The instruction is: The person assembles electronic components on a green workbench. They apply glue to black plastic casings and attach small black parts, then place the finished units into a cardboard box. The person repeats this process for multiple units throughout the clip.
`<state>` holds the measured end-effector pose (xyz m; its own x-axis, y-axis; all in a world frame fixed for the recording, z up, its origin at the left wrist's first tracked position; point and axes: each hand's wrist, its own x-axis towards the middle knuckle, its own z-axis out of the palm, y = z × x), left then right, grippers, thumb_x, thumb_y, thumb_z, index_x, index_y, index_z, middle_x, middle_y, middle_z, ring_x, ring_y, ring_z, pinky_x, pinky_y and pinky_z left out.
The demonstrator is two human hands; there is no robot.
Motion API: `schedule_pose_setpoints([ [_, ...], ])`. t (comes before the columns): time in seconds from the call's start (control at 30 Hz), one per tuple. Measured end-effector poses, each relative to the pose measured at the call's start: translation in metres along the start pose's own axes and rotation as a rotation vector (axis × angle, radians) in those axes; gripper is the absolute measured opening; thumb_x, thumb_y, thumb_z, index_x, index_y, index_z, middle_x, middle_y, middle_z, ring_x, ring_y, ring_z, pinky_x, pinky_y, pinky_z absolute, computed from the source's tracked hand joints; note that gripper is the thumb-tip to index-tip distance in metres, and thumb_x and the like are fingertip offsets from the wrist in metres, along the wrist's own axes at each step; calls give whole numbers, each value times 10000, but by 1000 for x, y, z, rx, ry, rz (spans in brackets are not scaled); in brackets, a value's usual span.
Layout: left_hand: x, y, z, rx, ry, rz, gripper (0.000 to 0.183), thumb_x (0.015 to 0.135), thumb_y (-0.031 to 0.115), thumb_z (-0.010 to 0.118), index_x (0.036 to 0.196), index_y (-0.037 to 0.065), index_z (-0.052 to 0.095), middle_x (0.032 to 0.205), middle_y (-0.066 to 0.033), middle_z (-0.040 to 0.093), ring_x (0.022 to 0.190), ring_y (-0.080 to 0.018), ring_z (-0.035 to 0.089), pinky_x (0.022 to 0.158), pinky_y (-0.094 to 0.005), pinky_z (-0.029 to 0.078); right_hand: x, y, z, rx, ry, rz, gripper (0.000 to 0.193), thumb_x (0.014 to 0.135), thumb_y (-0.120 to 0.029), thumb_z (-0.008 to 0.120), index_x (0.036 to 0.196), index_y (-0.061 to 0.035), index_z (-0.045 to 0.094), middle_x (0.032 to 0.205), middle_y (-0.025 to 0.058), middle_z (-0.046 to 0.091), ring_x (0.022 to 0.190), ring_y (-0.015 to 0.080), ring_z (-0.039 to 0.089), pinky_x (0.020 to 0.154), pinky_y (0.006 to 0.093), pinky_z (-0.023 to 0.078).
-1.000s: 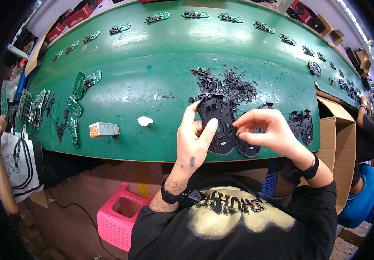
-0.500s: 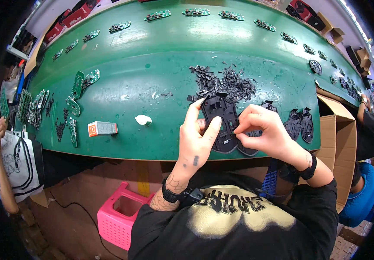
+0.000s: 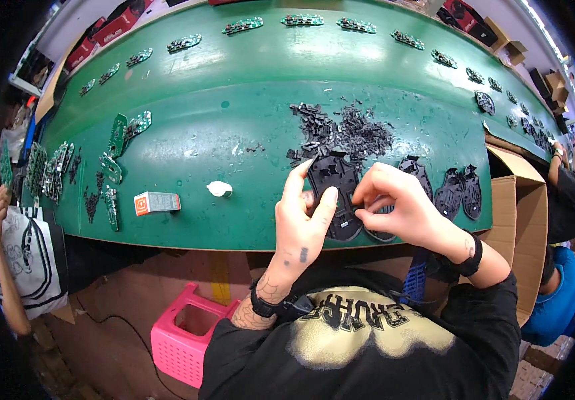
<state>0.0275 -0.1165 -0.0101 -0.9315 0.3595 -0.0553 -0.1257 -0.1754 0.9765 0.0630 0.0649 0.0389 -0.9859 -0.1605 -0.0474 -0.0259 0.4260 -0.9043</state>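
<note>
Head view: we hold the black shell [image 3: 337, 193] at the table's [image 3: 234, 133] near edge, at 6 o'clock from the scrap pile [image 3: 347, 130].
Left hand [image 3: 304, 223]: fingers closed around the shell's left side; we keep it steady.
Right hand [image 3: 397, 210]: fingertips pinched narrow at the shell's right edge; what they pinch, we cannot tell.
Advice: we should press gently and keep the shell flat.
Spare shells [image 3: 457, 190]: at 3 o'clock.

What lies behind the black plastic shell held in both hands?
Behind the black plastic shell lies a pile of small black scraps on the green table. The left hand and right hand cover its lower part.
</note>
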Motion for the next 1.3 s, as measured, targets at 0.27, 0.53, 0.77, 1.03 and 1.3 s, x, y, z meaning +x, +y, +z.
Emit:
schedule_pose_setpoints([
  [0.27, 3, -11, -8, -166, 34, -2, 424, 947, 35, 560, 1330, -10, 383, 991, -57, 638, 796, -67, 606, 694, -214, 512, 40, 6, -37, -169, 47, -35, 159, 755, -137, 763, 871, -38, 717, 749, 39, 639, 697, 124, 634, 638, 278, 498],
  [0.53, 1, -16, -23, -142, 115, 41, 437, 953, 20, 542, 1349, -11, 361, 968, -60, 639, 772, -53, 588, 677, -200, 498, 51, 42, -31, -638, -16, -213, 99, 731, -148, 730, 798, -77, 718, 823, 68, 617, 868, 264, 587, 777, 371, 481],
  [0.77, -1, -16, -25, -149, 134, 39, 458, 953, 20, 543, 1364, -13, 345, 973, -59, 637, 778, -47, 582, 688, -197, 496, 53, 43, -20, -801, -80, -312, 104, 737, -133, 697, 747, -57, 627, 807, 74, 556, 843, 273, 550, 750, 384, 466],
  [1.03, -1, -15, -23, -139, 130, 51, 469, 947, 21, 557, 1367, -8, 348, 970, -52, 639, 756, -41, 570, 661, -186, 478, 53, 47, -33, -723, -15, -362, 103, 741, -113, 692, 758, -55, 609, 836, 82, 542, 852, 282, 538, 759, 386, 458],
  [1.3, 1, -19, -20, -132, 108, 59, 465, 945, 21, 562, 1359, -10, 351, 989, -54, 636, 769, -46, 579, 672, -189, 482, 54, 51, -33, -716, -59, -348, 114, 700, -121, 737, 788, -71, 684, 816, 58, 550, 847, 267, 534, 774, 380, 453],
])
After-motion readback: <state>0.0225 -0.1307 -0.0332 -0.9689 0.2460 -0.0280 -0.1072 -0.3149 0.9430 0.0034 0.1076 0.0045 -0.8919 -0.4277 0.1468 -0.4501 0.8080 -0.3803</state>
